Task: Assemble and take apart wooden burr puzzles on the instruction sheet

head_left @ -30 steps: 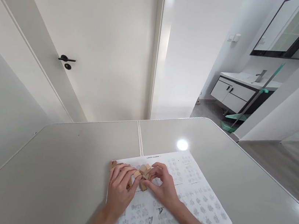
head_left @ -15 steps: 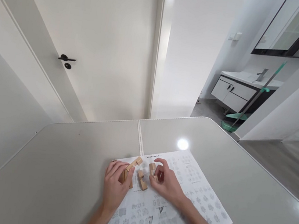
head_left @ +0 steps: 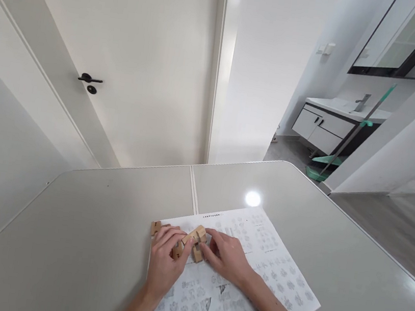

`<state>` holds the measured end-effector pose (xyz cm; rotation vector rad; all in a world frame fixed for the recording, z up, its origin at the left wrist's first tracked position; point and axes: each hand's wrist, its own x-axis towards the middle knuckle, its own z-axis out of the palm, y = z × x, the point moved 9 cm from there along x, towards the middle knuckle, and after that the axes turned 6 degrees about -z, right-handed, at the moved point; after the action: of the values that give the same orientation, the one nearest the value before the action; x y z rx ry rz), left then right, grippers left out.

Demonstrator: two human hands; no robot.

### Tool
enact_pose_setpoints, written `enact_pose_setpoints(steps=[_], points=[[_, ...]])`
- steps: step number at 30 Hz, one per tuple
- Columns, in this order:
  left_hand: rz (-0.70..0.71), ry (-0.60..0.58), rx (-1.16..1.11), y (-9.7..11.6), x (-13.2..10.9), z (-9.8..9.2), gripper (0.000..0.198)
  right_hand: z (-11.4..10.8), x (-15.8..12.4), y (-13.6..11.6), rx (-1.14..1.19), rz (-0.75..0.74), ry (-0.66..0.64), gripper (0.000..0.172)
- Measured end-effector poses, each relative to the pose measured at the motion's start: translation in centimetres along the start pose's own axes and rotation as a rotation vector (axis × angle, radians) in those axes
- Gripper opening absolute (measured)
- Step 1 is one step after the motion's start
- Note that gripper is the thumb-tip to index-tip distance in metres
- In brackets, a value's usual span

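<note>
My left hand (head_left: 164, 265) is closed on a notched wooden puzzle piece (head_left: 190, 237), held slantwise above the paper. Against its right end, my right hand (head_left: 227, 254) pinches another wooden piece (head_left: 202, 234) between thumb and fingers; the two seem to touch. Just below them a third notched piece (head_left: 197, 255) shows on the printed sheet (head_left: 250, 290). A numbered block (head_left: 177, 252) peeks out beneath my left fingers, mostly covered. Beyond that hand, at the sheet's upper left corner, lies one more numbered wooden piece (head_left: 156, 227).
The sheet, covered in small grey diagrams, lies on a grey folding table (head_left: 95, 242) with a seam (head_left: 194, 189) down its middle. Behind stands a white door (head_left: 158, 66). At right are a washbasin cabinet (head_left: 323, 125) and a green dustpan (head_left: 316, 174).
My right hand has brought its wooden piece left and up against the piece in my left hand. My left hand has shifted slightly, uncovering the numbered piece at the sheet's corner.
</note>
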<state>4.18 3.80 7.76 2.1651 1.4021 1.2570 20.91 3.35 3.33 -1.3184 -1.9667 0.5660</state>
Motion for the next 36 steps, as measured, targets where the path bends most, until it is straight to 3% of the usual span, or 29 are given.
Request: enact_pose_setpoints(steps=[3,7,10,13,15,20,27,36], points=[[-0.001,-0.024,0.000,0.4,-0.2,0.3,0.011,-1.1,0.0,0.4,0.274,0.073,0.061,0.033],[0.030,-0.076,-0.026,1.0,-0.6,1.0,0.011,-1.1,0.1,0.8,0.655,0.139,0.048,0.042],[0.059,-0.126,-0.001,1.2,-0.9,1.7,0.011,-1.2,0.2,2.0,0.744,0.204,0.098,0.048],[0.069,-0.183,0.072,1.1,-1.2,2.5,0.036,-1.8,0.4,3.5,0.784,0.244,0.152,0.050],[0.070,-0.233,0.116,0.8,-1.4,3.3,0.051,-2.4,0.5,4.2,0.779,0.238,0.133,0.048],[0.078,-0.288,0.180,0.3,-1.7,4.5,0.070,-3.1,0.6,5.3,0.604,0.203,-0.069,0.047],[0.014,-0.331,0.139,-0.2,-1.7,4.9,0.064,-2.8,0.9,5.3,0.312,0.144,-0.096,0.039],[-0.020,-0.431,0.055,-0.3,-2.0,5.2,0.064,-3.0,-0.2,4.6,0.322,0.127,-0.102,0.033]])
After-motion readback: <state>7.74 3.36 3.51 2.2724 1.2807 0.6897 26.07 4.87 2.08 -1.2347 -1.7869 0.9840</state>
